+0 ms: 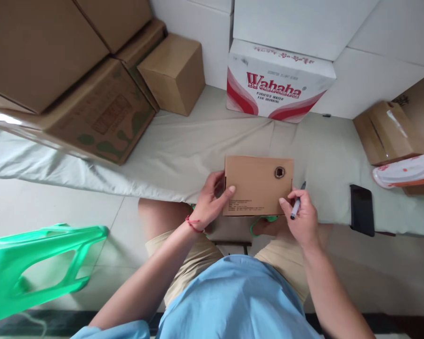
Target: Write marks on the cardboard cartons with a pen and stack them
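Note:
A small brown cardboard box [257,181] with a round dark mark and printed lines lies at the front edge of the cloth-covered bench, partly over it. My left hand [214,197] grips its left side, thumb on top and the other fingers partly hidden at the side. At the box's lower right corner is my right hand [302,212], its thumb near or on the cardboard. A pen [297,205] with a dark end is held in its fingers, pointing up and away. Whether any right fingers also support the box from below is hidden.
A black phone [362,209] lies at the bench edge on the right. Behind stand a white Wahaha carton [275,89], a plain brown box [176,73] and a large printed carton [102,117]. A green plastic stool [56,263] is on the floor at left. An orange-white package [410,172] sits far right.

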